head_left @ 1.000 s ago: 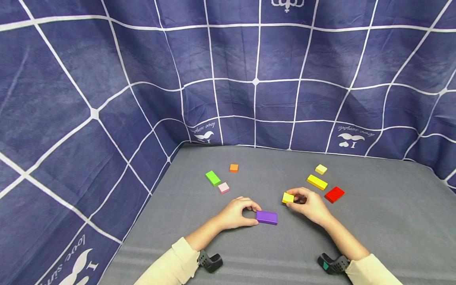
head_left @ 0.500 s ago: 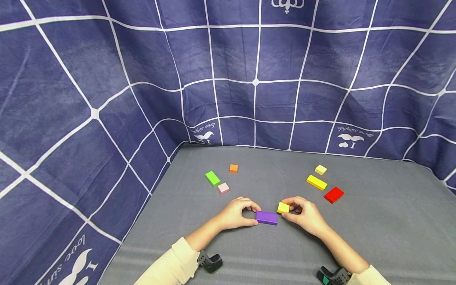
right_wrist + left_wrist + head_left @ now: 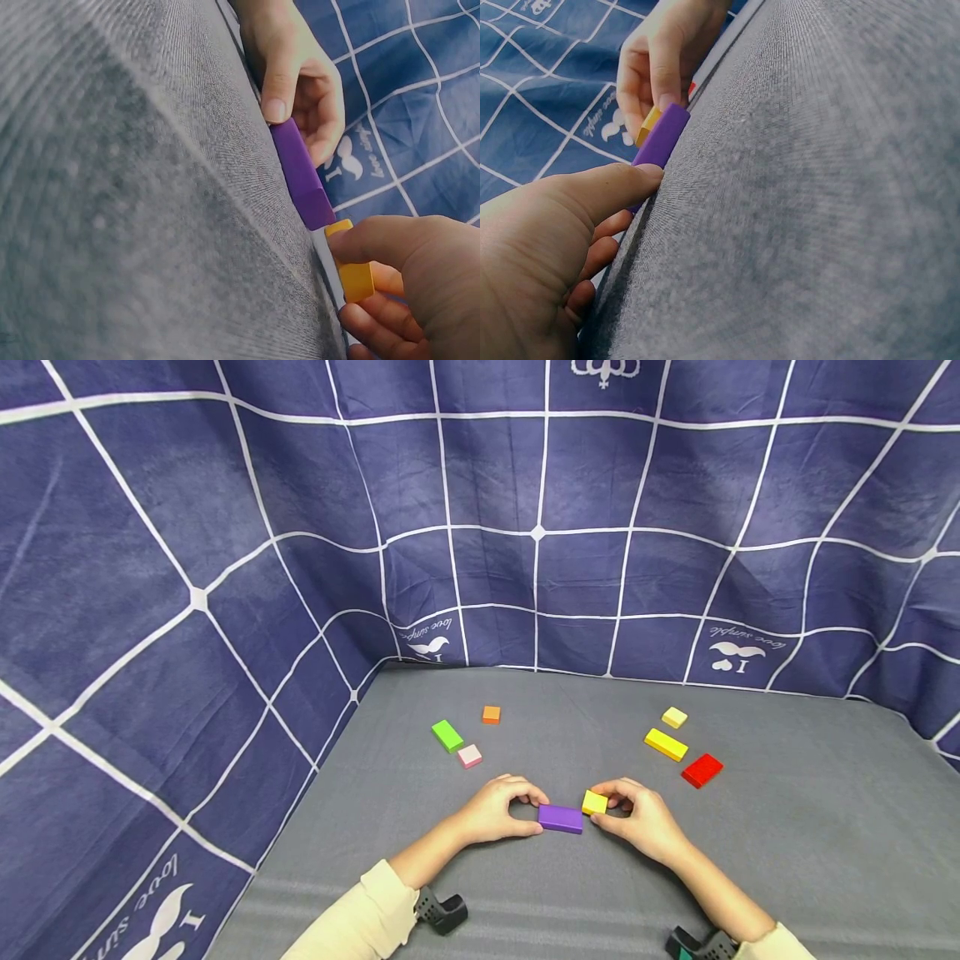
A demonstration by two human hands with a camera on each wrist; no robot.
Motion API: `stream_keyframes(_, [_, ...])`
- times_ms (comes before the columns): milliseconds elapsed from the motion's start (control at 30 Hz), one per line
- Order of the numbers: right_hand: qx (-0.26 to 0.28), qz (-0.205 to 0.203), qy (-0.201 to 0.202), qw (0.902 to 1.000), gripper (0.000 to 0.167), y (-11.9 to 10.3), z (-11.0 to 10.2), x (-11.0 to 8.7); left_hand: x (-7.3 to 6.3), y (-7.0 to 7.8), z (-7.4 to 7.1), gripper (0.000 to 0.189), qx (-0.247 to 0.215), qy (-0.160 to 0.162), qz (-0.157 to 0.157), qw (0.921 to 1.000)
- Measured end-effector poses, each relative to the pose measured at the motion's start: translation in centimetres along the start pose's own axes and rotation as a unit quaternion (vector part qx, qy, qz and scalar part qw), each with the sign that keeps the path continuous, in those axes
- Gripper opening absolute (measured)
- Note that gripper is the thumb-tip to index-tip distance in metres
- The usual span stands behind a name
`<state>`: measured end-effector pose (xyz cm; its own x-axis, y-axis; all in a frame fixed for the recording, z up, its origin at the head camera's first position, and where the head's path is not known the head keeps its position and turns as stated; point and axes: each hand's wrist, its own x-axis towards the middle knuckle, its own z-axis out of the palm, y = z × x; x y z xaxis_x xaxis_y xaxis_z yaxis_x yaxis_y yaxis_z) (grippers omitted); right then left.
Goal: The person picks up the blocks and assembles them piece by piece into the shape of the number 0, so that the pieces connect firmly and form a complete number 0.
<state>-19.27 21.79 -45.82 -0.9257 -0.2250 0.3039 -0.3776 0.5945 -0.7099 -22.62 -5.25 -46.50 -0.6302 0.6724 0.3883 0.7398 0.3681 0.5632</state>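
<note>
A purple rectangular block (image 3: pixel 560 819) lies flat on the grey cloth, its left end pinched between the thumb and fingers of my left hand (image 3: pixel 491 812). My right hand (image 3: pixel 647 818) pinches a small yellow square block (image 3: pixel 595 802) right at the purple block's far right corner. From the right wrist view, the yellow block (image 3: pixel 352 274) is held by thumb and fingertips beside the near end of the purple block (image 3: pixel 302 176). In the left wrist view the purple block (image 3: pixel 662 140) partly hides the yellow one (image 3: pixel 648 126).
Left of centre lie a green block (image 3: pixel 447 736), a pink block (image 3: pixel 470 756) and an orange block (image 3: pixel 491 715). To the right are a long yellow block (image 3: pixel 666 744), a pale yellow block (image 3: pixel 674 717) and a red block (image 3: pixel 702 771). A blue gridded curtain (image 3: pixel 495 568) borders the table.
My right hand has brought the small yellow block left and nearer to me, up to the purple block's right end. The left hand and the purple block have stayed in place.
</note>
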Motion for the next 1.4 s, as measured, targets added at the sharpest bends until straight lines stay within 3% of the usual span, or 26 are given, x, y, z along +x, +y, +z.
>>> stream_keyframes(400, [-0.053,-0.016,0.008,0.9984,0.030,0.4,0.5,-0.2,0.0,0.0,0.0,0.031,-0.002,-0.001,0.000,1.0000])
stream_keyframes(1000, [-0.017,-0.052,0.041,0.9977,0.038,0.2,0.6,-0.3,0.0,0.1,0.0,0.031,0.005,-0.004,-0.003,1.0000])
stream_keyframes(1133, [-0.024,-0.084,0.063,0.9942,0.032,-0.3,1.1,-0.4,-0.1,0.2,0.0,0.031,0.002,-0.004,-0.005,1.0000])
stream_keyframes(1400, [-0.063,-0.181,0.091,0.9773,0.024,-1.1,2.1,-0.6,0.0,0.1,0.0,0.031,0.000,-0.001,0.003,1.0000])
